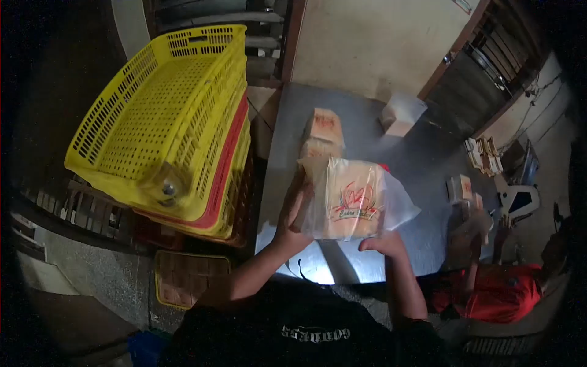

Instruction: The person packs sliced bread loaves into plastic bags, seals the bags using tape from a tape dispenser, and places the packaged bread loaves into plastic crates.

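- Left hand [292,215] and right hand [382,244]: each grip closed on a printed plastic bag [354,199] containing bread.
- Tabletop [361,122]: more bagged loaves [323,131] behind.
- Stacked yellow crates [171,116] to the left.

Stacked crates [165,122] left; tabletop [361,116] beyond

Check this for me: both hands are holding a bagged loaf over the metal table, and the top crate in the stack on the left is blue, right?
Not quite. The head view shows the top crate is yellow, not blue. The rest holds: the left hand and right hand hold the bagged loaf over the metal table, with the crate stack on the left.
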A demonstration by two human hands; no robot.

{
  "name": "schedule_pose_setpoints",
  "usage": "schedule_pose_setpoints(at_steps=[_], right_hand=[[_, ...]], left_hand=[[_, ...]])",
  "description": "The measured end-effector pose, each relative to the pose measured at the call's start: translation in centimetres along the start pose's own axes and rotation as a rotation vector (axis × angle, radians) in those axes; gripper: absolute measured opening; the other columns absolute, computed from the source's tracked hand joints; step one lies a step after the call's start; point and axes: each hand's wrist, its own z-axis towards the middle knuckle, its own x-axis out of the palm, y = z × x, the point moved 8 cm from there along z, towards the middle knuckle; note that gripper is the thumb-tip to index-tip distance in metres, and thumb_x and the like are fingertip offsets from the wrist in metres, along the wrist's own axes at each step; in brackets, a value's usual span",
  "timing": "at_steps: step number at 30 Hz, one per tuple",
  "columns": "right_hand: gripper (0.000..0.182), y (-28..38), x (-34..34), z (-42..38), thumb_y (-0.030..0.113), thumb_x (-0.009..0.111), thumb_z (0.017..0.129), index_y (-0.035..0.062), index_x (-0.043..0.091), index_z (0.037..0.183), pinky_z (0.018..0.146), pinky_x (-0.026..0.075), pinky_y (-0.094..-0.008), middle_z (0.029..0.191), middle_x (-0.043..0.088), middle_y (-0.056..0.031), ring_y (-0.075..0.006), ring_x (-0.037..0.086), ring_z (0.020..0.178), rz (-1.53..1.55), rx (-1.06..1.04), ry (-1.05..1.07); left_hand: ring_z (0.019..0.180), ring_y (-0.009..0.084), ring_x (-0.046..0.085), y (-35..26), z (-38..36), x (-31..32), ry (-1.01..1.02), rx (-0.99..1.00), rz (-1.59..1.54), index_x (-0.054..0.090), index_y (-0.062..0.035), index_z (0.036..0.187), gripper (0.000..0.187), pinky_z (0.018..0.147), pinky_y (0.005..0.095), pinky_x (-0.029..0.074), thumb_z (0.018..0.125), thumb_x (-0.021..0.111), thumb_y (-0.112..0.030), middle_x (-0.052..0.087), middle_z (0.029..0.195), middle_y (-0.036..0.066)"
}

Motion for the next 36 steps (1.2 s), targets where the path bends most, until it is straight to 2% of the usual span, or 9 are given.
schedule_pose_setpoints(at_steps=[2, 8, 12, 14, 21, 25, 30, 33, 36], right_hand=[[0.138, -3.7, 3.4, -3.1, 0.033, 0.099, 0.055, 0.001, 0.011, 0.155, 0.11, 0.043, -0.0409, 0.146, 0.042, -0.0158, -0.0272, 0.045, 0.134, 0.4, 0.055, -0.208], [0.134, -3.8, 8.5, -6.9, 0.027, 0.097, 0.061, 0.0009, 0.007, 0.156, 0.111, 0.042, -0.0423, 0.148, 0.039, -0.016, -0.0271, 0.047, 0.133, 0.525, 0.281, -0.277], [0.127, -4.4, 11.2, -5.9, 0.018, 0.092, 0.068, 0.001, 0.004, 0.158, 0.116, 0.035, -0.0407, 0.154, 0.034, -0.0166, -0.0253, 0.038, 0.14, 0.45, 0.218, -0.211], [0.128, -4.9, 11.6, -5.8, 0.014, 0.09, 0.07, 0.0019, -0.001, 0.158, 0.118, 0.03, -0.04, 0.157, 0.029, -0.0173, -0.0251, 0.032, 0.144, 0.394, 0.18, -0.211], [0.114, -6.5, 12.7, -6.3, 0.019, 0.082, 0.079, 0.0004, 0.001, 0.158, 0.117, 0.03, -0.0397, 0.158, 0.028, -0.0188, -0.0272, 0.033, 0.144, 0.286, 0.165, -0.133], [0.101, -8.2, 13.1, -6.5, 0.015, 0.078, 0.084, 0.0012, 0.01, 0.158, 0.113, 0.035, -0.0383, 0.155, 0.033, -0.0187, -0.0248, 0.037, 0.14, 0.327, 0.232, -0.13], [0.06, 6.1, 11.0, -3.0, 0.021, 0.077, 0.087, -0.0023, 0.05, 0.136, 0.095, 0.051, -0.04, 0.125, 0.06, -0.0222, -0.032, 0.063, 0.111, -0.32, 0.133, -0.019], [0.032, 15.2, 10.3, -1.6, 0.022, 0.073, 0.089, -0.002, 0.069, 0.109, 0.078, 0.056, -0.0411, 0.092, 0.068, -0.0208, -0.0361, 0.069, 0.081, -0.695, 0.004, 0.025], [0.03, 19.3, 11.6, -0.4, 0.024, 0.062, 0.097, -0.0013, 0.071, 0.081, 0.061, 0.053, -0.0427, 0.066, 0.063, -0.0148, -0.0344, 0.064, 0.058, -0.757, -0.214, 0.025]], left_hand=[[0.146, 0.0446, 0.03, 0.7, -3.8, 0.0, 0.066, -0.018, -0.039, 0.033, -0.0047, 0.152, 0.096, 0.117, 0.0502, 0.029, 0.072, 0.086, -0.01, 0.029, 0.158, 0.026], [0.147, 0.0435, 0.027, 0.3, -9.7, -0.9, 0.125, -0.017, -0.132, 0.031, -0.0076, 0.154, 0.102, 0.118, 0.0504, 0.029, 0.069, 0.087, -0.009, 0.026, 0.159, 0.025], [0.148, 0.0421, 0.027, 7.2, -16.2, 1.4, 0.218, -0.409, -0.314, 0.032, -0.0057, 0.153, 0.107, 0.116, 0.0508, 0.032, 0.064, 0.091, -0.016, 0.027, 0.159, 0.025], [0.147, 0.0417, 0.029, 5.9, -14.8, -0.2, 0.361, -0.249, 0.31, 0.039, -0.0041, 0.147, 0.102, 0.116, 0.0528, 0.03, 0.062, 0.092, -0.022, 0.027, 0.158, 0.026], [0.141, 0.0371, 0.04, 6.9, -16.1, 1.5, 0.481, -0.285, 0.541, 0.053, 0.0, 0.133, 0.086, 0.116, 0.049, 0.028, 0.066, 0.086, -0.043, 0.052, 0.142, 0.025], [0.134, 0.0385, 0.047, 7.2, -16.1, 1.4, 0.36, -0.288, 0.53, 0.057, -0.0041, 0.133, 0.074, 0.108, 0.051, 0.038, 0.071, 0.085, -0.032, 0.055, 0.138, 0.023], [0.136, 0.0334, 0.046, 9.5, -16.4, 2.1, 0.319, -0.804, -0.441, 0.041, -0.0012, 0.145, 0.072, 0.11, 0.0439, 0.041, 0.082, 0.074, -0.01, 0.048, 0.146, 0.021], [0.13, 0.0254, 0.05, 11.1, -16.0, 2.4, 0.223, -0.723, -0.478, 0.038, -0.0024, 0.147, 0.056, 0.108, 0.0397, 0.041, 0.098, 0.059, -0.018, 0.05, 0.143, 0.016], [0.129, 0.0282, 0.052, 9.7, -13.0, 3.3, 0.004, -0.921, -1.317, 0.037, -0.0016, 0.147, 0.057, 0.104, 0.0403, 0.044, 0.104, 0.05, -0.036, 0.052, 0.141, 0.018]])
